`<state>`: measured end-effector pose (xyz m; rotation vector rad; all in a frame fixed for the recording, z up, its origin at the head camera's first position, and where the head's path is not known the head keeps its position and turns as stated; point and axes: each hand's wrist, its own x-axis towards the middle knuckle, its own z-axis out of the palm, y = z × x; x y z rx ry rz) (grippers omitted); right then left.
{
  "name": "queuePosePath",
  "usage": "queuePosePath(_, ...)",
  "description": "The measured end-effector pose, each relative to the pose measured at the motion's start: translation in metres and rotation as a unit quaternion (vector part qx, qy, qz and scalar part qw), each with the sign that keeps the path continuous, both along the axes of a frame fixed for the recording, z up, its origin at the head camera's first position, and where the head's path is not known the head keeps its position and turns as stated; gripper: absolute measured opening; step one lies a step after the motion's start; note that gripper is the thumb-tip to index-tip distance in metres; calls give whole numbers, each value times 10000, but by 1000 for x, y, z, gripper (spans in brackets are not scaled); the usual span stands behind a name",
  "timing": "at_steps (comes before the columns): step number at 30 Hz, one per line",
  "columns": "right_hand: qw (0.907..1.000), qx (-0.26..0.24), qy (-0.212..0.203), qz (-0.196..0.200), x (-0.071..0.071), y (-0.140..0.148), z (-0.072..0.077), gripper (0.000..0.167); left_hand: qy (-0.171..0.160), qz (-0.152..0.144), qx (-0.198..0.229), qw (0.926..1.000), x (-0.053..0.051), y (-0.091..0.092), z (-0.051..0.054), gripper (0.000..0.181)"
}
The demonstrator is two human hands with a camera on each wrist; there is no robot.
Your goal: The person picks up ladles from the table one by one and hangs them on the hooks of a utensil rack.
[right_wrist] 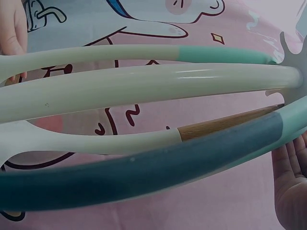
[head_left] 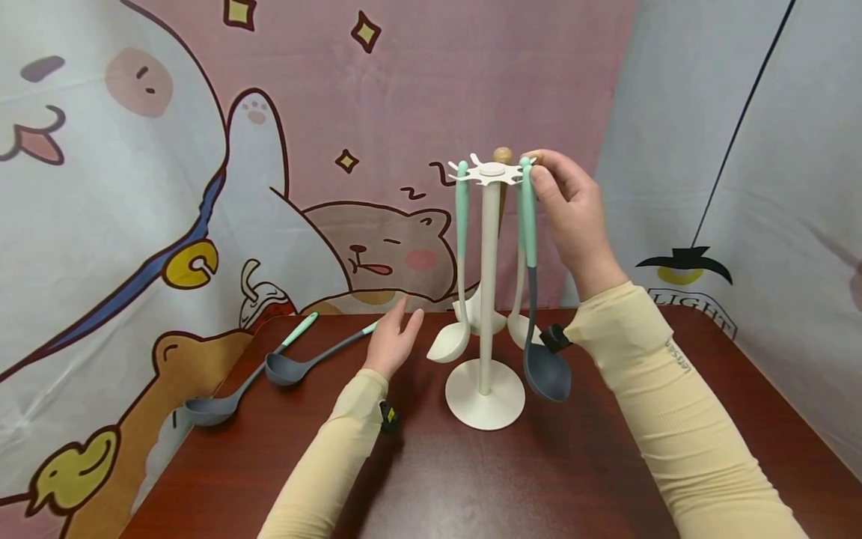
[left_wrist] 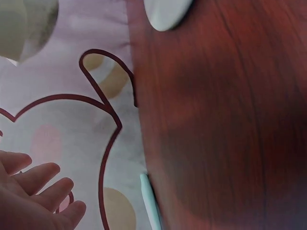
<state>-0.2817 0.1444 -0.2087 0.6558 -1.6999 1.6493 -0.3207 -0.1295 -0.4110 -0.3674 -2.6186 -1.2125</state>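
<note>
The printed cloth, pink in the middle and with cartoon animals, covers the wall behind. Before it is the reddish-brown table. On this table, upright, is the cream stand with a round base and a hooked top.

The dark ladle is upright at the right side of the stand, bowl down and above the table; whether the hook already bears it, I cannot tell. Two similar ladles lie on the table at the left, the outer one and the inner one. A white ladle hangs on the left side of the stand, and a wooden-handled utensil behind the post.

The right hand pinches the top of the dark ladle's green handle between thumb and fingers. The left hand has its fingers extended and apart, and holds nothing.
</note>
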Motion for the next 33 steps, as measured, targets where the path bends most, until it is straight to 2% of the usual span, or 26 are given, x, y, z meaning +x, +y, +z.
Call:
queuePosePath(11,9999,39,-62,-88,1,1,1,30,204,509,-756,9956,-6,-16,-10,68)
queuePosePath(16,10000,-39,-19,22,0,0,0,27,50,735,-1027,9920,-11,-27,-14,69)
queuePosePath(27,9999,-68,18,71,-1,0,0,26,-181,864,-1422,9859,-14,-48,-13,79)
queuePosePath(33,10000,-30,-10,23,0,0,0,27,-229,962,-1603,9821,-16,-56,-18,87)
